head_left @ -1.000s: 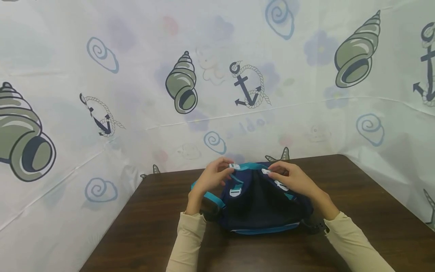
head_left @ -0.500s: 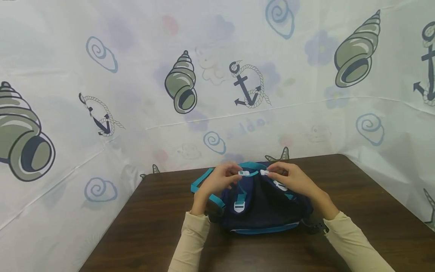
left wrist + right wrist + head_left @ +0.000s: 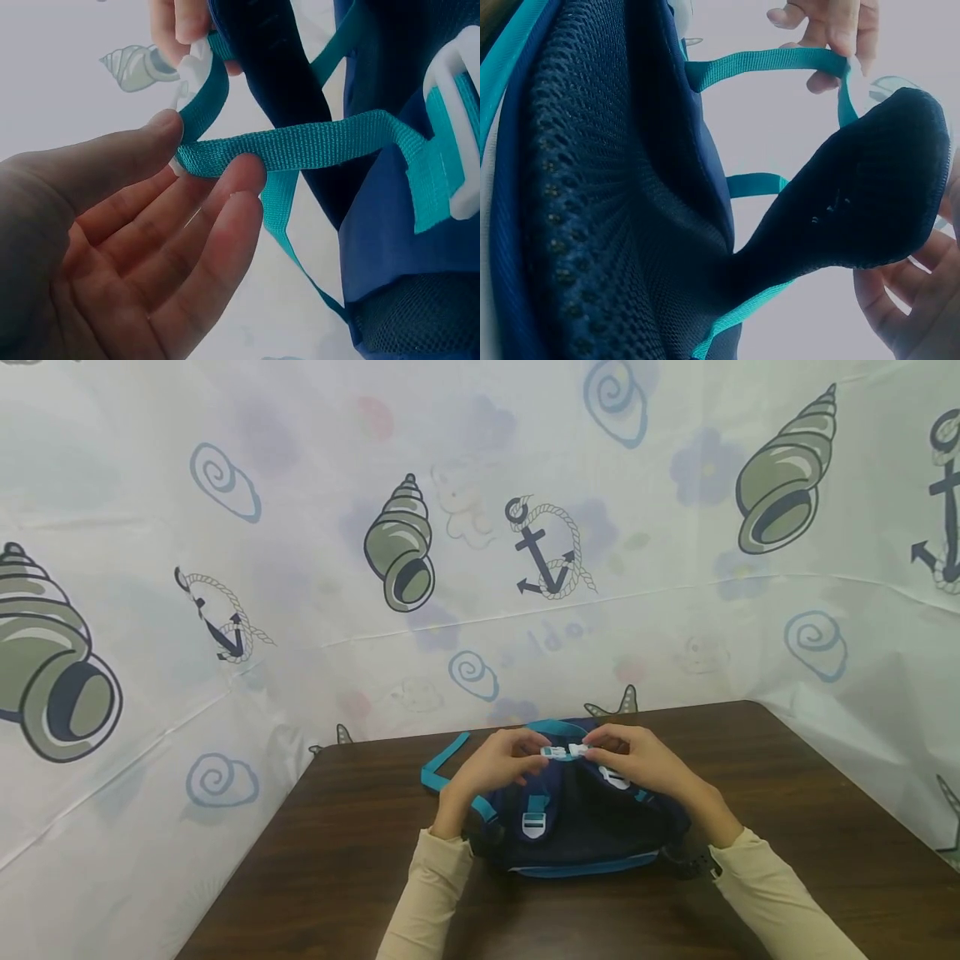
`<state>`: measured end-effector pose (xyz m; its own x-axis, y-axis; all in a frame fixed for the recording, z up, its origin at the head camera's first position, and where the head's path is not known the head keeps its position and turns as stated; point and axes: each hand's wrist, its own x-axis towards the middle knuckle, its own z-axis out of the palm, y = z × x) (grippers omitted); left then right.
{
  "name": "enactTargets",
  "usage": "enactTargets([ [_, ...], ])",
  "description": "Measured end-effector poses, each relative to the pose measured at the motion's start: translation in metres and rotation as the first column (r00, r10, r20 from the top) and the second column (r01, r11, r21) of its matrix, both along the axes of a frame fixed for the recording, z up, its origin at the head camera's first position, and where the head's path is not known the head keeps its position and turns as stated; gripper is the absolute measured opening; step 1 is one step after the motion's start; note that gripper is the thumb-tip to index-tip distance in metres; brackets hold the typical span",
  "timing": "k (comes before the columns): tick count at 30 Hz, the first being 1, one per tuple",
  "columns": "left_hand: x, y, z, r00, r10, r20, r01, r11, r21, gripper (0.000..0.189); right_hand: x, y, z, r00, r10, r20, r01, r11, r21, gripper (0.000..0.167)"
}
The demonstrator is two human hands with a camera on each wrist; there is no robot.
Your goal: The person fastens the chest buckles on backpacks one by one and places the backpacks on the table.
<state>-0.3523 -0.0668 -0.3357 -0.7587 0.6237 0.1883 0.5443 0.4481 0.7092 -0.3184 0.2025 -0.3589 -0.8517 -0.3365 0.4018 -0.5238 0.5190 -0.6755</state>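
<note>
A navy backpack with teal webbing lies on the table, its dark mesh side facing me. My left hand pinches one half of a white buckle between thumb and fingers. The other white half is pinched by my right hand. Both halves are close and nearly in line; whether they touch I cannot tell. In the left wrist view, teal webbing runs from the left fingertips to a white slider. A dark padded strap partly hides the right hand in the right wrist view.
A loose teal strap bends out over the dark wooden table left of the backpack. Two white sliders, one left and one right, sit on the shoulder straps. Behind the table hangs a shell-patterned cloth.
My left hand has moved right and slightly down with its buckle half, narrowing the gap to the other half. My right hand has shifted slightly. The left shoulder strap's slider has dropped lower.
</note>
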Motion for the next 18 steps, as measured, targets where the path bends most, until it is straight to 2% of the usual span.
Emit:
enactTargets([
  [13,0.0014,0.0071,-0.0012,1.000,-0.002,0.013,0.002,1.000,-0.001,0.029,-0.0001,-0.0016,-0.0006,1.000,0.002,0.006,-0.002,1.000,0.021,0.025],
  [18,0.0013,0.0070,-0.0012,1.000,0.000,0.017,-0.001,1.000,0.024,0.029,-0.0006,-0.0015,-0.0014,1.000,0.021,0.020,-0.021,0.999,0.025,0.028],
])
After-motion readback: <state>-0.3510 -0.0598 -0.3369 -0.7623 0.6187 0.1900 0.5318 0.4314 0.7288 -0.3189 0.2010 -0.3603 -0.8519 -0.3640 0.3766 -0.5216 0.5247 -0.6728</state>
